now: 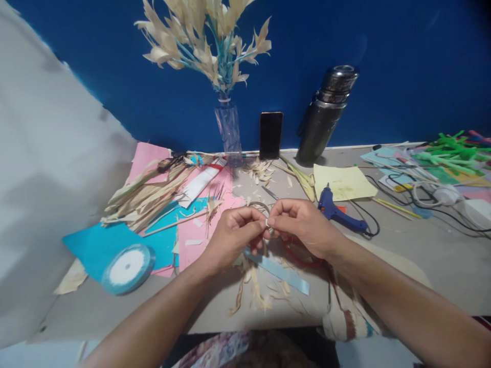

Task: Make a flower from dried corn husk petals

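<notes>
My left hand [245,227] and my right hand [293,222] meet over the middle of the table, thumbs and fingertips pinched together. Between them is a small whitish piece [267,223]; its kind is too small to tell. Below my hands lies a light blue ribbon strip [284,273] with a loose end pointing right. Red-handled scissors [301,260] are partly hidden under my right hand. Dry husk scraps [253,289] are scattered nearer to me. To the right of my right hand rests a blue glue gun [339,212].
A ribbon roll [128,269] and dried husks [148,197] lie on coloured paper at the left. Behind stand a bottle [228,130] of husk flowers [207,46], a phone [271,135] and a flask [326,117]. Cables [418,199] and green pipe cleaners [454,151] are at right.
</notes>
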Demonstrator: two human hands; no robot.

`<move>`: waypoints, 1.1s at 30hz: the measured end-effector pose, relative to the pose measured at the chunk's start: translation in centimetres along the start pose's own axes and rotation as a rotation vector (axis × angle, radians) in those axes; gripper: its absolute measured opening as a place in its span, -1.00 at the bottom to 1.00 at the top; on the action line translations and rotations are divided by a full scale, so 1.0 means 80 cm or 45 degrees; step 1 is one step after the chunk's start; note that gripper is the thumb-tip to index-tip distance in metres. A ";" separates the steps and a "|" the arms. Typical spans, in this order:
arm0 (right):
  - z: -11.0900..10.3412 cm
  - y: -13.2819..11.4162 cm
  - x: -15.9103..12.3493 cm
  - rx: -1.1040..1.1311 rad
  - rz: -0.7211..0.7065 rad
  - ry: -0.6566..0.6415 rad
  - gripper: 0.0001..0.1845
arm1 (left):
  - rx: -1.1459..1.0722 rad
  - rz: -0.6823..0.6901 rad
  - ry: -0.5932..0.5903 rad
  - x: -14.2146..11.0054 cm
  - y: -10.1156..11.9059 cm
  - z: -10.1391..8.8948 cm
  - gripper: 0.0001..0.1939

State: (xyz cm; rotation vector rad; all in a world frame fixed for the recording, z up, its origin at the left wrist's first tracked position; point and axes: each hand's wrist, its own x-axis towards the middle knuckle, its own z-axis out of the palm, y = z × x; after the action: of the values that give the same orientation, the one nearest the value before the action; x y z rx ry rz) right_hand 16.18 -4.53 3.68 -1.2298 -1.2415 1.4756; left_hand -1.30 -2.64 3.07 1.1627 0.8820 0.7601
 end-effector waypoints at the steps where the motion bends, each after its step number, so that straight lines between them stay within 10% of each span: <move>1: 0.000 -0.001 0.000 0.008 0.009 -0.002 -0.88 | 0.000 -0.003 -0.004 0.000 0.000 0.000 -0.89; 17: 0.000 0.013 0.005 0.375 0.097 -0.293 -0.65 | -0.215 -0.078 -0.005 0.003 0.005 -0.004 -0.88; 22: -0.003 0.015 0.010 0.385 0.039 -0.155 -0.53 | -0.239 -0.065 0.046 0.003 0.005 -0.003 -0.89; 28: -0.004 -0.001 -0.006 -0.514 -0.589 0.450 -0.82 | 0.010 0.101 0.233 0.004 0.001 -0.001 -0.90; 33: 0.008 0.000 -0.020 -1.119 -0.890 0.377 -0.82 | 0.311 0.216 0.332 0.000 0.002 0.007 -0.90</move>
State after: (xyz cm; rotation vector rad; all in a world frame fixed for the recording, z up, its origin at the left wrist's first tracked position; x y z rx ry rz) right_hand 15.82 -6.19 3.99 -1.2615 -1.9183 0.2035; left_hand -0.86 -2.85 3.34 1.3874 1.1262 0.9780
